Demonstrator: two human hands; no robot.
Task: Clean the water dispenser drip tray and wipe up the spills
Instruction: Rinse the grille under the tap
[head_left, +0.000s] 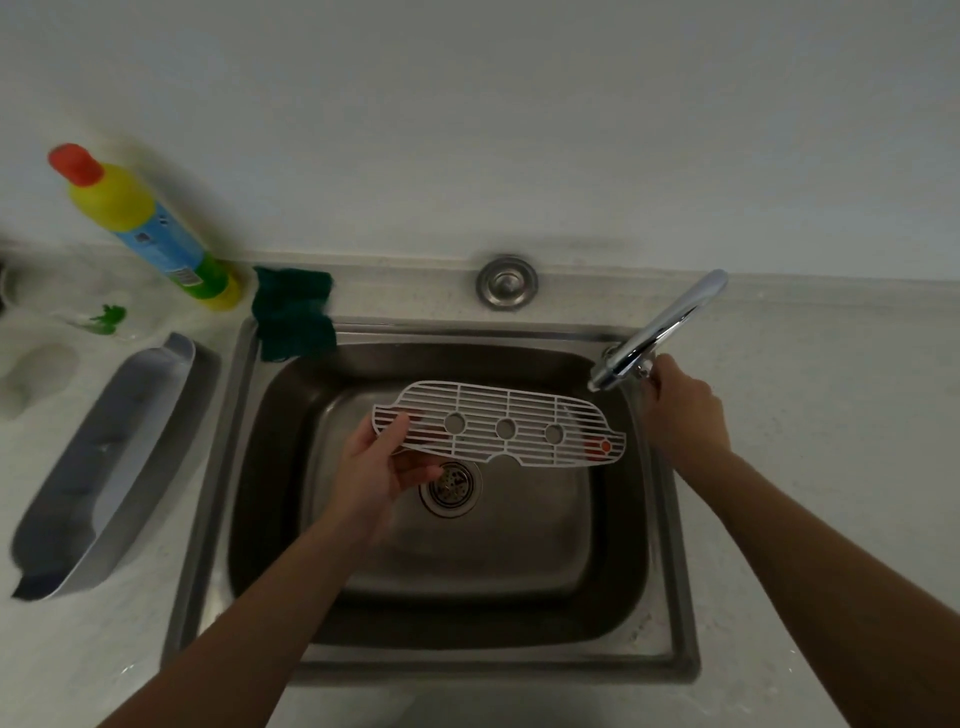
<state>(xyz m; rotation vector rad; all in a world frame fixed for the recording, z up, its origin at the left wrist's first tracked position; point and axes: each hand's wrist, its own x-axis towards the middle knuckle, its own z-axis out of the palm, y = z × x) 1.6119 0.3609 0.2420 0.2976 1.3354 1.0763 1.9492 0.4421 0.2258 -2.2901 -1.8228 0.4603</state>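
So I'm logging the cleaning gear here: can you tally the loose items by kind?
Drip tray grate, in the left hand: 1
Drip tray basin: 1
Detergent bottle: 1
Green cloth: 1
Total: 4

dim, flat light | soft focus | wide-angle bending at edges

Tray (104, 467) left of sink (670, 519); bottle (150, 228) behind tray.

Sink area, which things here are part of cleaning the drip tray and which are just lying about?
In use: white grate in left hand; right hand at faucet; tray basin; green cloth; detergent bottle.
Lying about: round metal cap.
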